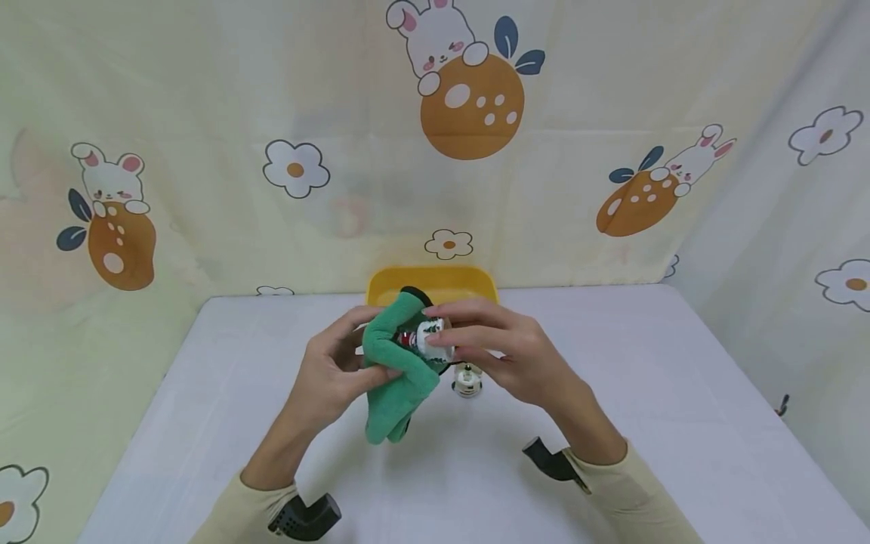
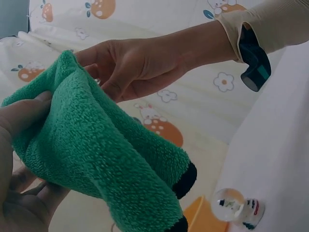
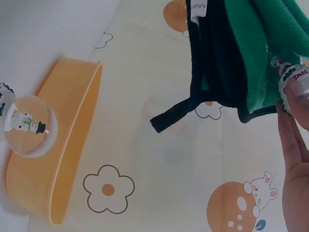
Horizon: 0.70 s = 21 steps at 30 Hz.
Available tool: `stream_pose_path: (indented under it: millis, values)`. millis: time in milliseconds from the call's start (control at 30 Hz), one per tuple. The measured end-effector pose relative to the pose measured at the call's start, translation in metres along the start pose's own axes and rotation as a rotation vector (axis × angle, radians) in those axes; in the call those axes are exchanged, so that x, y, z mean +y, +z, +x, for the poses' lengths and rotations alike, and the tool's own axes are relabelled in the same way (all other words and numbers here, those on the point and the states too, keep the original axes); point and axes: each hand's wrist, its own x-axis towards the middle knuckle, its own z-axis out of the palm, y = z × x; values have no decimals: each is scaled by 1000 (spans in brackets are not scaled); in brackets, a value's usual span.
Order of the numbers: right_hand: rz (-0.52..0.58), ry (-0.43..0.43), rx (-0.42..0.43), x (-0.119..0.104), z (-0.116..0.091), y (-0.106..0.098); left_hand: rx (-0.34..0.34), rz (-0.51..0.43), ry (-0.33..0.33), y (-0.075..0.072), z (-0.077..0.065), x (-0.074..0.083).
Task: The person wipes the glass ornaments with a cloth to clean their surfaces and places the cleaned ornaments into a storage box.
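Over the table, my left hand (image 1: pixel 326 378) grips a green towel cloth (image 1: pixel 401 397) with dark edging, thumb on the near side. The cloth wraps around the glass end of a snow globe (image 1: pixel 435 340). My right hand (image 1: pixel 516 351) holds that globe by its white base, which carries "Merry Christmas" lettering (image 3: pixel 295 75) in the right wrist view. Most of the globe's glass is hidden by cloth and fingers. A second snow globe (image 1: pixel 467 381), with a snowman inside (image 3: pixel 29 124), stands on the table below the hands.
A yellow plastic bin (image 1: pixel 435 276) stands at the back of the table, partly behind the hands; its inside is hidden. The white table (image 1: pixel 578 325) meets a patterned curtain (image 1: pixel 353 227) at the back.
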Motion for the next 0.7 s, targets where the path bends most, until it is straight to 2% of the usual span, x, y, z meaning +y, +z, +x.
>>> stream_pose_path:
  millis: [167, 367, 500, 700]
  values:
    - [-50, -74, 20, -1, 2, 2, -7, 3, -25, 0, -1, 1]
    - [-82, -113, 62, -1, 4, 5, -7, -16, -17, 1, -1, 1]
    - [-88, -98, 75, 0, 2, 6, -20, -11, -19, 2, 1, 3]
    - [-73, -14, 73, -1, -1, 8, -11, 41, 29, 1, 2, 5]
